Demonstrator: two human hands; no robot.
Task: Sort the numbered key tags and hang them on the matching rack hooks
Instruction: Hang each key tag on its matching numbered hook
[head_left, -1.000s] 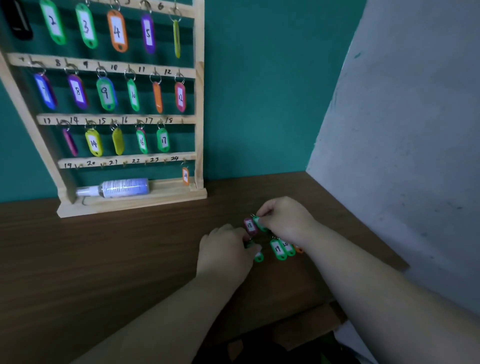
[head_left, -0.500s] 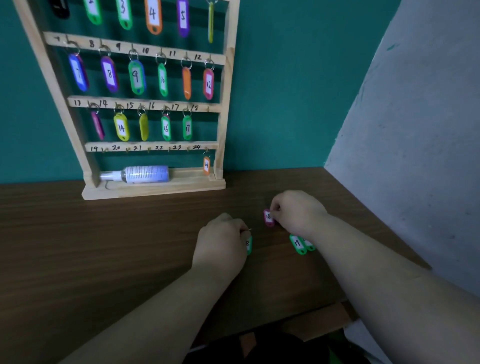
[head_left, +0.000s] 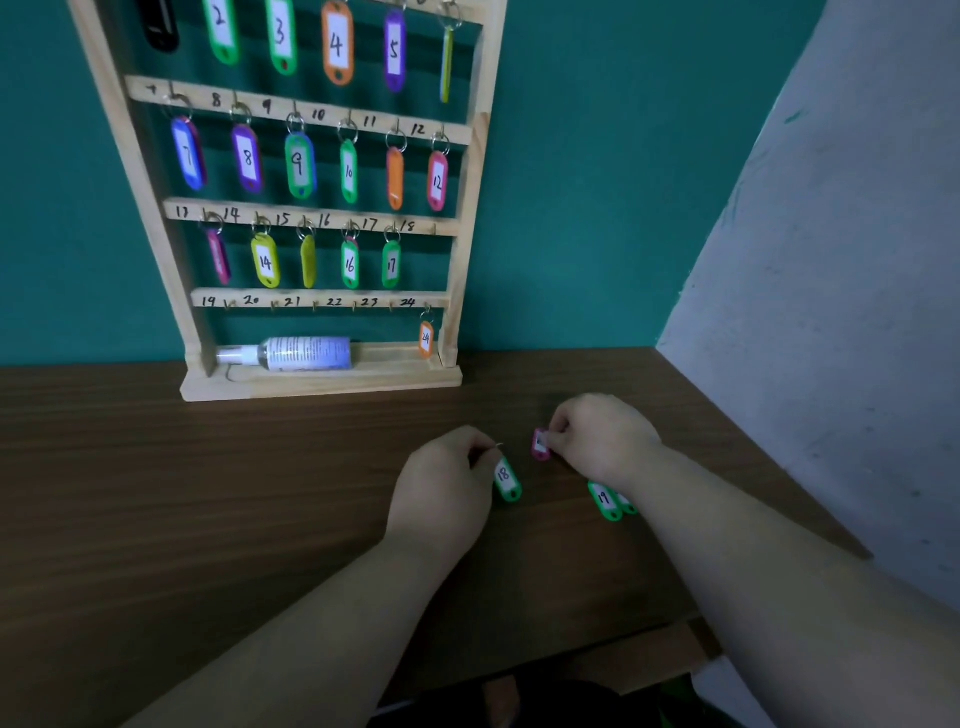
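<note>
The left grip (head_left: 447, 483) is curled over the dark wooden counter (head_left: 156, 493), thumb and forefinger pinching the metal ring of the green tag marked 18 (head_left: 506, 479). This tag slants down to the right from the fingers; whether its lower end touches the wood cannot be told. Near it to the right, the right grip (head_left: 605, 441) is also curled and pinches the upper end of a pink tag (head_left: 540, 447), whose number is too blurred to read. Just below the right wrist, the green tag marked 19 (head_left: 604, 500) lies flat on the counter, with a second green tag (head_left: 627, 503) touching its right side and partly hidden by the forearm. The wooden rack (head_left: 470, 208) stands at the back of the counter against the teal wall (head_left: 597, 182), well apart from both hands. Its rails are inked with numbers, and coloured tags hang beneath them through 17 (head_left: 391, 264). The label 18 sits at the right end of the third rail. On the bottom rail the orange tag 24 (head_left: 426, 339) hangs at the far right. A spray bottle (head_left: 306, 354) lies on its side on the rack's base.
</note>
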